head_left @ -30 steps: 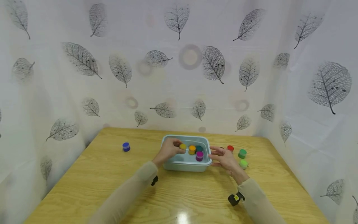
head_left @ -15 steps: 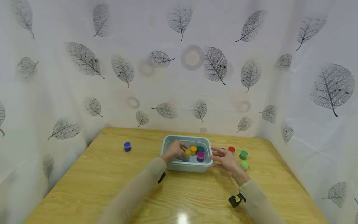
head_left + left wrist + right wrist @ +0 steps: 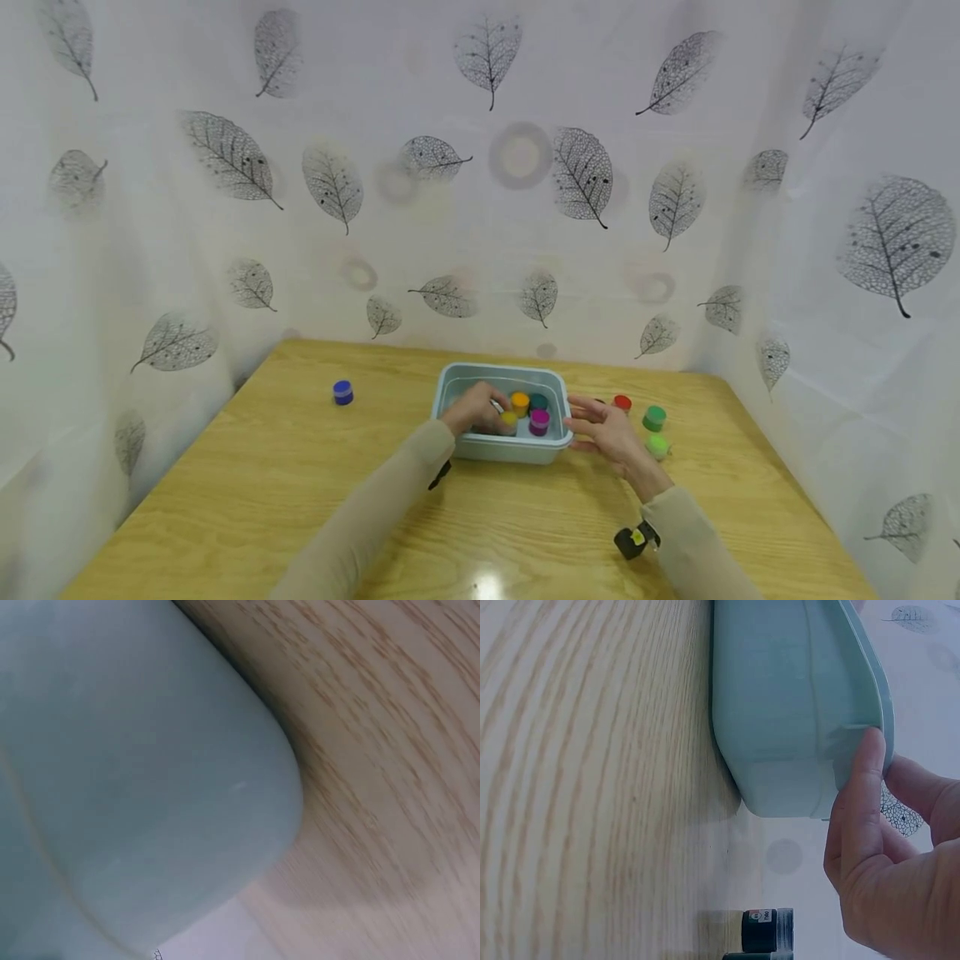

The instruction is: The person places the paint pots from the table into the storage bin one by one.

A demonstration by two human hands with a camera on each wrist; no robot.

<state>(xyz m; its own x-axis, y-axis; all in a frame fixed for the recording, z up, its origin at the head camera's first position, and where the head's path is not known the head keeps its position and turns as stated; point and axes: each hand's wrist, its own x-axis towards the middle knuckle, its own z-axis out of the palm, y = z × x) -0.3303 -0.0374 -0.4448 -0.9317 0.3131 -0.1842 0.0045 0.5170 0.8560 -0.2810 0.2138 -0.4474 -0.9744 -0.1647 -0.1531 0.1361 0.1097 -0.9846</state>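
My left hand (image 3: 480,407) reaches into the pale blue plastic bin (image 3: 498,451). Between its fingers is a small yellow-lidded paint jar (image 3: 509,420), low inside the bin; part of the jar is hidden by the hand. Beside it in the bin are an orange jar (image 3: 520,404), a dark teal jar (image 3: 538,402) and a magenta jar (image 3: 539,422). My right hand (image 3: 611,429) touches the bin's right end with extended fingers, and in the right wrist view its fingertips (image 3: 870,742) lie at the rim. The left wrist view holds only the bin's outer wall (image 3: 165,765) and wood.
Right of the bin stand a red jar (image 3: 622,402), a green jar (image 3: 655,418) and a light green jar (image 3: 657,447). A dark jar is mostly covered by the right hand. Far left on the wooden table (image 3: 285,483) is a blue jar (image 3: 342,392). A leaf-patterned curtain (image 3: 465,225) surrounds the table.
My left hand has moved right and down into the bin, bringing the yellow-lidded paint jar close to the orange and magenta ones. The right hand has stayed at the bin's right end.
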